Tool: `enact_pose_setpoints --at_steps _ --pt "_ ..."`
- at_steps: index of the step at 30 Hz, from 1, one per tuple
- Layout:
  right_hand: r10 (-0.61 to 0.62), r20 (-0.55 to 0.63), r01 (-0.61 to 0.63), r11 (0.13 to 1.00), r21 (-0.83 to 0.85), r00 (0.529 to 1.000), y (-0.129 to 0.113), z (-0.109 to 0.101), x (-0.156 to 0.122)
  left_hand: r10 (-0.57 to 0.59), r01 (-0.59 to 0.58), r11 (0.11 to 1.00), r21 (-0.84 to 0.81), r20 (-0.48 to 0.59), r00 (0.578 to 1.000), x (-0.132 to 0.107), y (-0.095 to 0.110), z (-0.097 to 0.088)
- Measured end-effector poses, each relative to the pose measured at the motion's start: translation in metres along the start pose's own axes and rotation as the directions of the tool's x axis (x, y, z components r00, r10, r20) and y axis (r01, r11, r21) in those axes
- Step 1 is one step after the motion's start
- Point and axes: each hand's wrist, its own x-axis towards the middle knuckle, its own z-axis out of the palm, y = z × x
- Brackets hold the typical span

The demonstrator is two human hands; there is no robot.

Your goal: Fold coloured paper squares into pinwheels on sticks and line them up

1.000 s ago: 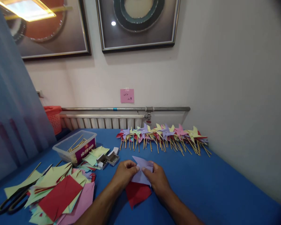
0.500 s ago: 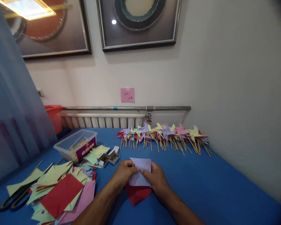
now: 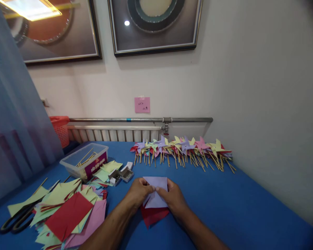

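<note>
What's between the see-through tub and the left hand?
In the head view, yellow and green papers and small open boxes lie between the see-through tub and the left hand.

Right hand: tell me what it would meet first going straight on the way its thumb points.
Likely the left hand, facing it across the purple paper they hold; I can't tell whether their thumbs touch.

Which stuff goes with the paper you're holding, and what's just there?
Seems to belong:
purple paper in the left hand and right hand
red paper showing below it
paper pile
scissors
sticks in the tub
pinwheels

Probably just there:
red basket
curtain
framed pictures
radiator
</note>
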Motion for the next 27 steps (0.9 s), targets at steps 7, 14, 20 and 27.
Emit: enact_pose_setpoints --at_steps 7,14,20,27 --pt "0.088 -0.022 -0.076 0.941 0.329 0.996 -0.007 0.003 -0.005 -0.013 0.013 1.0 -0.01 0.017 1.0 0.001 -0.001 -0.001" --pt "0.168 -0.019 -0.139 0.871 0.471 0.986 -0.018 0.008 -0.01 0.025 -0.021 0.988 0.154 -0.027 0.999 0.011 -0.014 -0.003" --pt "0.176 0.021 -0.169 0.892 0.42 0.984 -0.011 0.005 -0.009 0.043 -0.042 0.987 0.158 -0.002 0.999 0.012 -0.018 -0.003" --pt "0.153 0.0 -0.145 0.934 0.326 0.988 0.0 0.002 -0.006 0.023 -0.027 0.997 0.078 0.052 0.998 0.007 -0.012 -0.001"
